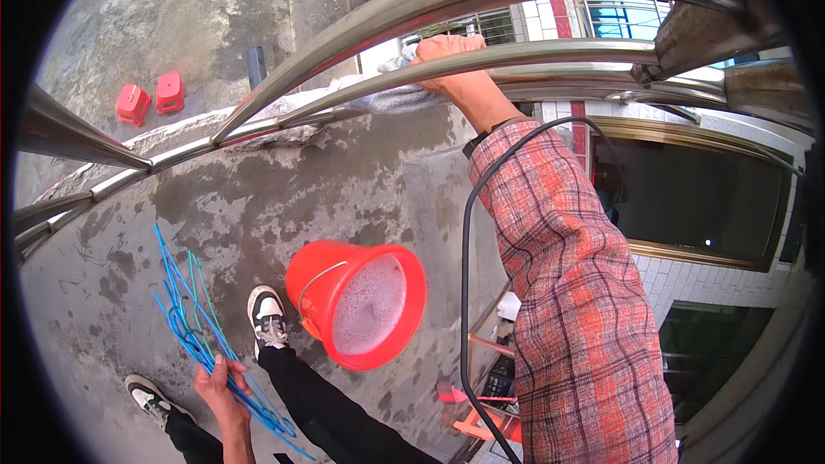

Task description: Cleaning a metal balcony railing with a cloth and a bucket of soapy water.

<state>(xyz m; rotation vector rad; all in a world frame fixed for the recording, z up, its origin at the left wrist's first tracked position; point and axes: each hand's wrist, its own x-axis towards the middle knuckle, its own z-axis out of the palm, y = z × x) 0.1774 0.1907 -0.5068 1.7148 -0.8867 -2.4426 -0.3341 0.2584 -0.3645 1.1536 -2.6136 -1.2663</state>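
Observation:
My left hand [222, 381] grips a bundle of thin blue and green wire clothes hangers [187, 335], low on the left. Farther up, my right hand [448, 58] is closed around a grey cloth [403, 98] at the stainless steel railing [548, 53]. One tube of the railing crosses in front of the hand, and part of the cloth hangs below it. By my shoe [266, 312] stands a red plastic bucket [300, 270] with a wire handle, filled with foamy water [370, 306].
Beyond the railing, two red plastic stools [133, 104] stand on concrete ground. The concrete floor [213, 200] has wet patches. A black cable [465, 258] loops across my right sleeve. Several items, including an orange-red frame [480, 422], lie beside the tiled wall [670, 280].

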